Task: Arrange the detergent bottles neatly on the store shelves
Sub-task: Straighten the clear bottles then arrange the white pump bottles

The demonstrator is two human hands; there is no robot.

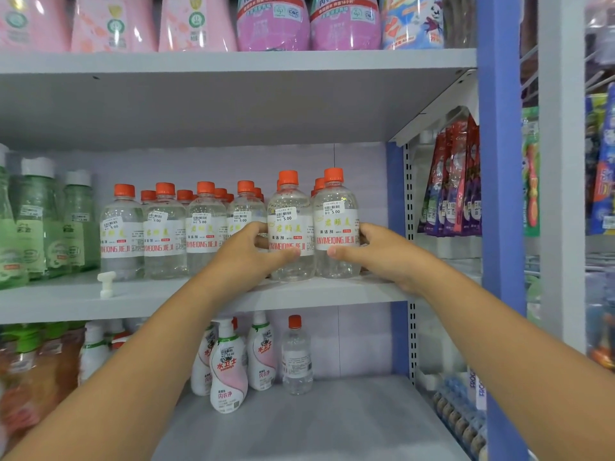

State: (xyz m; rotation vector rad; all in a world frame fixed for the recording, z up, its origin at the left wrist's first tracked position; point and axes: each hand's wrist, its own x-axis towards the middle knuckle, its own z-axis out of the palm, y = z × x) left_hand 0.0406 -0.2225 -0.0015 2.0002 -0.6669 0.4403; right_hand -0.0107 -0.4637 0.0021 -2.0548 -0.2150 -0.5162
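Note:
Several clear detergent bottles with orange caps stand in rows on the middle shelf (166, 299). My left hand (248, 252) grips one clear bottle (290, 207) from its left side, thumb across the label. My right hand (376, 252) grips the neighbouring clear bottle (336, 207) from its right side. Both bottles stand upright, side by side and touching, at the right end of the row near the shelf's front edge. A further row of clear bottles (164, 227) stands to the left.
Green bottles (36, 221) stand at the far left, with a small white cap (107, 282) lying before them. Pink bottles (273, 24) fill the top shelf. White bottles (228, 367) and one clear bottle (296, 356) stand below. A blue upright (499, 194) and hanging packets (449, 181) are to the right.

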